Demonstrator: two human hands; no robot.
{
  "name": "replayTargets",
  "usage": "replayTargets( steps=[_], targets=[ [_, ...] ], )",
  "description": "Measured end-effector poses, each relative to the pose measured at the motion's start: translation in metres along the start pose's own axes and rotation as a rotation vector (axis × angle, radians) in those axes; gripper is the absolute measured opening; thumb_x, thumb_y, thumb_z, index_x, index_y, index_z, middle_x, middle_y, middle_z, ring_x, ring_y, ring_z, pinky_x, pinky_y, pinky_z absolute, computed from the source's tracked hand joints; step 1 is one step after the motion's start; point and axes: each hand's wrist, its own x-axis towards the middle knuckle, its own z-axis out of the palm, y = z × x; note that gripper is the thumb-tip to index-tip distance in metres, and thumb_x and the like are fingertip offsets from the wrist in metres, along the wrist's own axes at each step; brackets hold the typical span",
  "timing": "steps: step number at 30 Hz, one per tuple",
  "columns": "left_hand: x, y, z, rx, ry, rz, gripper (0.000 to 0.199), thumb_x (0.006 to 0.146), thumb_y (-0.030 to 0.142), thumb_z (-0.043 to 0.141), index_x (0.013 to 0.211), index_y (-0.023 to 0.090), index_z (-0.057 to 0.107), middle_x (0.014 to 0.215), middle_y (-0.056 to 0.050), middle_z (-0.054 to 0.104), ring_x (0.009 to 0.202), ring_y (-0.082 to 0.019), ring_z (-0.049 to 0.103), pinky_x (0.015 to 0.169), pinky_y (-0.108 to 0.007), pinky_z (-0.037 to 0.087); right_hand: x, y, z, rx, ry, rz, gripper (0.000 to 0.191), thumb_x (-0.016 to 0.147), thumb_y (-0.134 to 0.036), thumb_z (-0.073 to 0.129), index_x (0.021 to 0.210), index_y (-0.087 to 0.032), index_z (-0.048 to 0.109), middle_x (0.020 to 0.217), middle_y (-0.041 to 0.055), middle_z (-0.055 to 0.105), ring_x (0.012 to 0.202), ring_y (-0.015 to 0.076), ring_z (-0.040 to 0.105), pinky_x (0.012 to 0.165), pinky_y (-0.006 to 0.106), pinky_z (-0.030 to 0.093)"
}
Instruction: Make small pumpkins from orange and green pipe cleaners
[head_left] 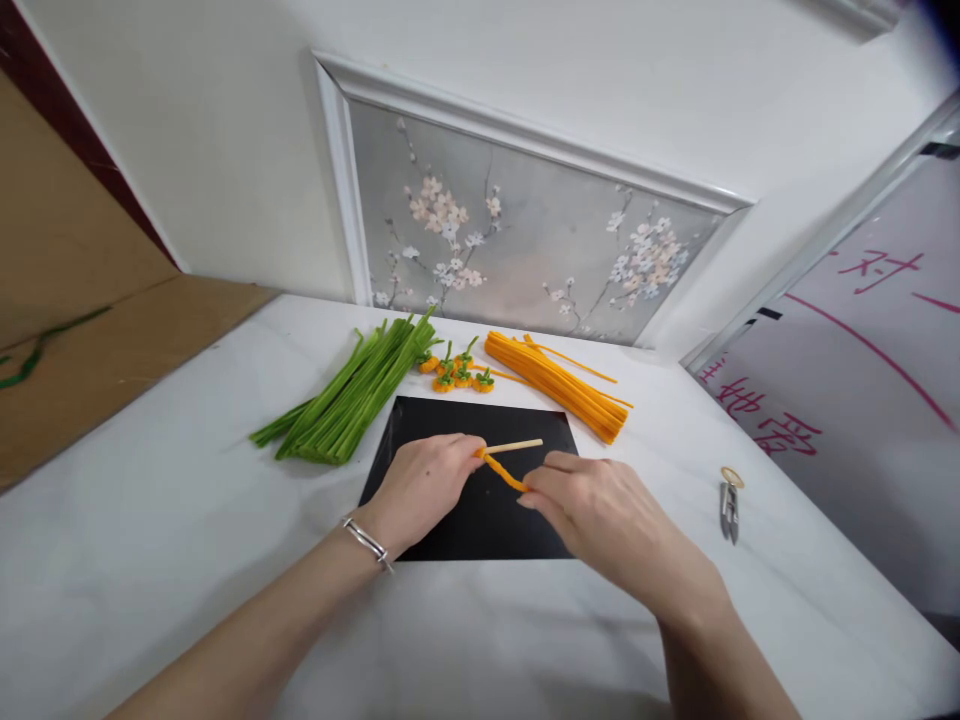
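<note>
My left hand is closed around a thin wooden stick, whose bare end sticks out to the right. An orange pipe cleaner starts at the stick beside my left fingertips and slants down to the right. Its other visible end is pinched in my right hand, between thumb and fingers. Both hands are above a black mat. How the pipe cleaner sits around the stick is hidden by my left fingers.
Green pipe cleaners lie bundled at the left, orange pipe cleaners at the back right. Between them sit several small orange pieces with green tops. Small metal snips lie at the right. A wall with a framed floral panel stands behind.
</note>
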Motion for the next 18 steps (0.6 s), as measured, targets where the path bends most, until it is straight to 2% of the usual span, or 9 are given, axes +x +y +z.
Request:
replayTargets(
  steps=[2,4,8,11,14,18],
  targets=[
    [0.0,-0.001,-0.002,0.005,-0.01,-0.005,0.015,0.093,0.017,0.049,0.093,0.018,0.064,0.083,-0.003,0.071,0.075,-0.02,0.067,0.064,-0.028,0.046,-0.001,-0.006,-0.001,-0.017,-0.017,-0.057,0.018,0.092,-0.024,0.058,0.075,-0.021,0.064,0.068,-0.001,0.06,0.052,0.012,0.052,0.048,0.031,0.023],
    [-0.001,0.0,-0.003,0.01,-0.035,0.007,0.016,0.092,0.016,0.049,0.092,0.019,0.065,0.082,-0.003,0.07,0.075,-0.02,0.067,0.063,-0.028,0.045,0.002,-0.009,0.0,-0.034,0.034,-0.101,0.014,0.092,-0.021,0.058,0.08,-0.023,0.065,0.071,-0.0014,0.061,0.057,0.0121,0.054,0.051,0.03,0.025],
    [-0.002,0.006,-0.004,0.031,-0.103,0.073,0.018,0.092,0.016,0.049,0.085,0.02,0.065,0.077,-0.001,0.069,0.072,-0.02,0.066,0.06,-0.027,0.043,0.011,0.0,0.005,-0.126,0.285,-0.091,0.019,0.095,-0.016,0.052,0.094,-0.026,0.068,0.082,-0.0003,0.065,0.069,0.0127,0.056,0.062,0.028,0.03],
    [-0.002,0.01,-0.004,0.039,-0.123,0.157,0.016,0.092,0.019,0.05,0.085,0.02,0.065,0.078,-0.001,0.07,0.069,-0.019,0.065,0.057,-0.027,0.041,0.017,0.014,0.011,-0.165,0.399,-0.048,0.015,0.094,-0.026,0.056,0.091,-0.026,0.07,0.083,-0.0002,0.067,0.068,0.0122,0.057,0.067,0.028,0.031],
    [-0.002,0.013,-0.006,-0.024,-0.125,0.248,0.017,0.093,0.021,0.049,0.084,0.019,0.064,0.077,-0.001,0.069,0.07,-0.018,0.065,0.058,-0.026,0.041,0.021,0.028,0.018,-0.174,0.401,0.028,0.023,0.093,-0.04,0.056,0.085,-0.025,0.072,0.074,-0.001,0.066,0.062,0.0121,0.056,0.068,0.028,0.031],
    [-0.003,0.015,-0.01,-0.116,-0.098,0.289,0.017,0.093,0.023,0.05,0.084,0.017,0.062,0.075,-0.001,0.067,0.068,-0.015,0.062,0.061,-0.025,0.042,0.025,0.039,0.026,-0.122,0.238,0.12,0.028,0.093,-0.044,0.053,0.086,-0.024,0.072,0.07,-0.0012,0.066,0.062,0.0126,0.058,0.065,0.026,0.031]
  ],
)
